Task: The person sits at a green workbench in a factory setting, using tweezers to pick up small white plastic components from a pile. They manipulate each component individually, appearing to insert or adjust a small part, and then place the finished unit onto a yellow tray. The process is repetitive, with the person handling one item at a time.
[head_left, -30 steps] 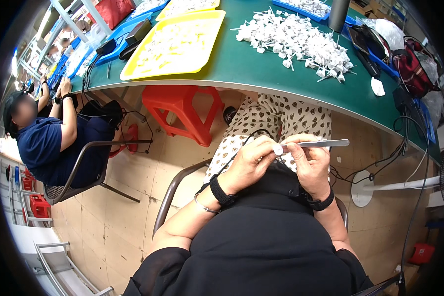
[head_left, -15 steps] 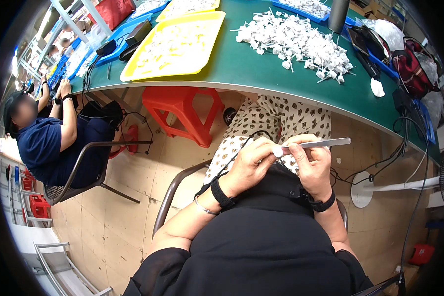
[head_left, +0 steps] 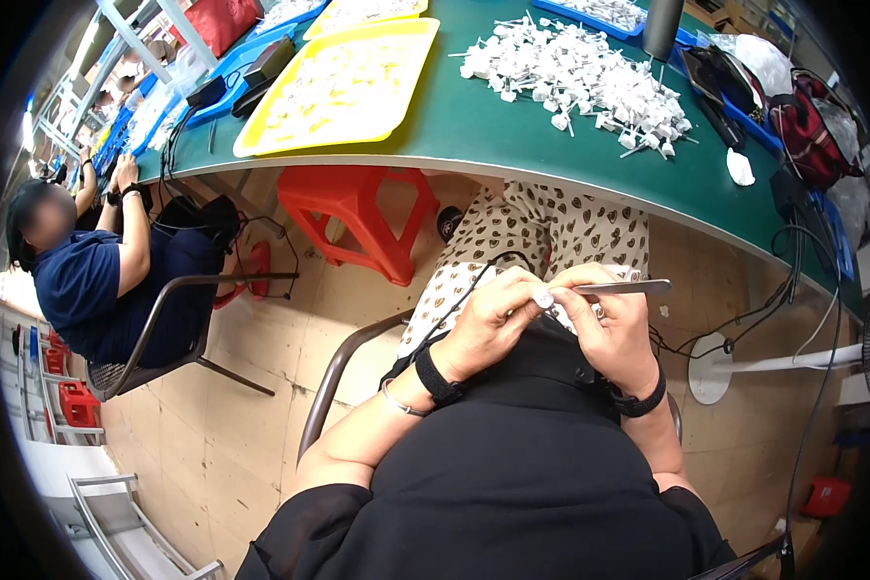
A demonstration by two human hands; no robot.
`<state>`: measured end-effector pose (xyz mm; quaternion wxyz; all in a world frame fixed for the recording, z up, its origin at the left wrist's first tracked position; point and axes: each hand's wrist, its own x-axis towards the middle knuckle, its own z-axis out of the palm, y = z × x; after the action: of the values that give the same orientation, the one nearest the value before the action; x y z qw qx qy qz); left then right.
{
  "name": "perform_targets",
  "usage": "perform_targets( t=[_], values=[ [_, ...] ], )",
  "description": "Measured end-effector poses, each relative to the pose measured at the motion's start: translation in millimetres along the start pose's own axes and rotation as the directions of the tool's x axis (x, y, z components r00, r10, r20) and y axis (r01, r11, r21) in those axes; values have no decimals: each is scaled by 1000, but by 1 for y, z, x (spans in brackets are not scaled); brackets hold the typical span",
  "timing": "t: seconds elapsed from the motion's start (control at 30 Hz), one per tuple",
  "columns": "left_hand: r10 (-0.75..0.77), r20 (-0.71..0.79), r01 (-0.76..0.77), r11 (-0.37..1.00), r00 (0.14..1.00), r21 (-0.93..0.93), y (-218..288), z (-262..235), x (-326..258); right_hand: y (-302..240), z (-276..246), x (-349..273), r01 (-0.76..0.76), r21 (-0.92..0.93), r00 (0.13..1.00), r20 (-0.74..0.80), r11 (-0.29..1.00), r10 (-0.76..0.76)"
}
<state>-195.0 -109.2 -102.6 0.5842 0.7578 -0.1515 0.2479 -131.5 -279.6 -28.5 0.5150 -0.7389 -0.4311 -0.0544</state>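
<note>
In front of my lap, my left hand is closed, pinching a small round white piece between thumb and fingertips. My right hand is closed around flat silver tweezers, whose broad end sticks out to the right. The right thumb and fingertips meet the white piece, and the tweezers' working tip is hidden there. Ahead on the green table lies a heap of small white stemmed parts. Left of it sits a yellow tray holding many small pale pieces.
A red stool stands under the table. At the table's right are a grey cylinder, a dark red bag and cables. A white stand base is on the floor at right. A seated person works at left.
My right hand has turned and shifted slightly, so the tweezers sit lower and stick out less to the right. The white piece shows its round face more. My left hand stays nearly still.
</note>
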Motion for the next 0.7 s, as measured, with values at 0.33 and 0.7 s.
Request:
perform_targets(
  t=[0.33, 0.7],
  values=[
    [-8, -5, 9, 997, 1000, 76, 5, -6, 7, 2, 7, -5, -156, 449, 943, -199, 880, 268],
    [71, -210, -70, 997, 975, 11, 19, -50, 52, 10, 7, -8, -140, 513, 936, -209, 847, 282]
  ],
)
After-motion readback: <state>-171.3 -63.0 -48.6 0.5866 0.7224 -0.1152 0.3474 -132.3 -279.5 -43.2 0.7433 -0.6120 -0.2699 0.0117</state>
